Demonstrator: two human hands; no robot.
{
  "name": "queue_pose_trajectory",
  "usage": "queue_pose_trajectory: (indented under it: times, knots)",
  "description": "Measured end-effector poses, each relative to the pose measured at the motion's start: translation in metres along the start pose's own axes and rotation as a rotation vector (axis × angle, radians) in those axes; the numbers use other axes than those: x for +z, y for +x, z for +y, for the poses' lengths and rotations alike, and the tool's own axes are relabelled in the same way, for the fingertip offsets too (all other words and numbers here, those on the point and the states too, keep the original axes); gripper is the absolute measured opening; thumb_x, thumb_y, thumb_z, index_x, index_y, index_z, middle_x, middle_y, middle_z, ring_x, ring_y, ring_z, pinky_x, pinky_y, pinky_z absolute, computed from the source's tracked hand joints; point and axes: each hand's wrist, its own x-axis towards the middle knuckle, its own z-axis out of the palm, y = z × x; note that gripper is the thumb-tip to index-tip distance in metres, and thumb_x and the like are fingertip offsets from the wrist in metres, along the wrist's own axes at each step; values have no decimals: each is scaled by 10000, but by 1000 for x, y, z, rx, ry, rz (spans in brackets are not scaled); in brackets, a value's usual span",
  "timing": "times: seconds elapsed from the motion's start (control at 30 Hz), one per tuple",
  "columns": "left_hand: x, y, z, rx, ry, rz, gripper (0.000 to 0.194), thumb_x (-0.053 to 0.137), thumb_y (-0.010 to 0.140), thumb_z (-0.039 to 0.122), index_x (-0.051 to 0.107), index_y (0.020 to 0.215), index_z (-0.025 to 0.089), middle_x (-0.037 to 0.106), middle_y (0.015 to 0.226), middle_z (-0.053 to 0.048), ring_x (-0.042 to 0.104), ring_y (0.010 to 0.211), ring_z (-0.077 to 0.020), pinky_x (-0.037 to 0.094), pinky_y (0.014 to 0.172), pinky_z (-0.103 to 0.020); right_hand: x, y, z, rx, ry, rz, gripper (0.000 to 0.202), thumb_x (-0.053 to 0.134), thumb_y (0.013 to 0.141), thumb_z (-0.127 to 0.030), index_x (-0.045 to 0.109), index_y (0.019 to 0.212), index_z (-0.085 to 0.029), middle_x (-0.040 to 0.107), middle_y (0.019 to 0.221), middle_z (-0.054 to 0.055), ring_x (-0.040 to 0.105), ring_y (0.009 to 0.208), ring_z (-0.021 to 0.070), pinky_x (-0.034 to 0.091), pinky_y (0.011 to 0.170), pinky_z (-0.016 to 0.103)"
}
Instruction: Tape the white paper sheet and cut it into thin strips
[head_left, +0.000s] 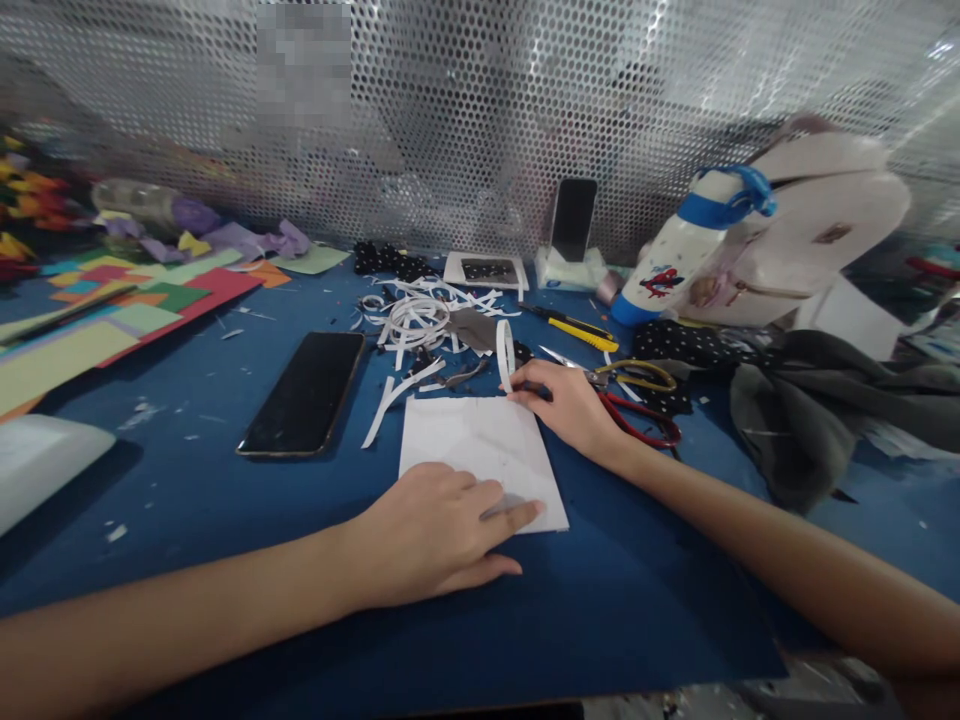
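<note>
My left hand lies flat, fingers outstretched, across the lower part of a white rectangular sheet. At that sheet's far right corner, my right hand is closed in a pinch on a narrow white strip, which curls up in a loop above the fingers. Just beyond the sheet is a tangled heap of white strips with dark scraps among them. Beside my right hand lie scissors with a yellowish handle and a red-handled tool, partly hidden.
A black phone lies left of the sheet. Behind are a yellow cutter, a second phone standing upright, a tilted bottle and a pale bag. Dark fabric is at right, coloured paper at left.
</note>
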Motion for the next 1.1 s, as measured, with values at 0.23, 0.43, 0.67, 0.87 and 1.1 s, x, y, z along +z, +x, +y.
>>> queue_pose_trajectory:
  times: [0.23, 0.43, 0.67, 0.87, 1.1]
  knots:
    - [-2, 1, -3, 16, -2, -18, 480, 502, 992, 487, 446, 1391, 225, 664, 880, -2, 623, 630, -186, 367, 487, -307, 0, 0, 2, -5, -18, -18, 136, 637, 867, -99, 699, 906, -214, 726, 960, 33, 674, 897, 215, 491, 818, 334]
    - [-2, 2, -31, -33, 79, 12, 439, 404, 1032, 474, 510, 1366, 209, 687, 773, -3, 654, 636, -169, 332, 489, -268, -3, -3, 1, -21, -7, -21, 147, 617, 886, -89, 697, 932, -203, 724, 968, 36, 673, 898, 203, 491, 816, 322]
    - [-3, 7, -70, -163, 192, 57, 441, 349, 1054, 433, 572, 1344, 187, 679, 728, -37, 627, 582, -177, 272, 466, -247, -3, -3, 3, -26, 1, -26, 178, 607, 884, -78, 704, 944, -215, 715, 967, 29, 669, 904, 201, 490, 805, 316]
    - [2, 7, -69, -183, 180, 97, 464, 296, 1067, 405, 607, 1308, 160, 632, 660, -27, 573, 531, -151, 319, 459, -245, -4, -3, 2, -18, 2, -32, 181, 597, 887, -81, 700, 943, -218, 711, 965, 30, 667, 900, 201, 493, 789, 313]
    - [6, 3, -70, -93, 45, 101, 408, 338, 1057, 365, 586, 1336, 200, 664, 718, -19, 603, 592, -136, 328, 482, -234, -5, -4, 1, -21, 9, -39, 167, 592, 897, -96, 699, 944, -216, 711, 977, 35, 667, 910, 202, 500, 815, 326]
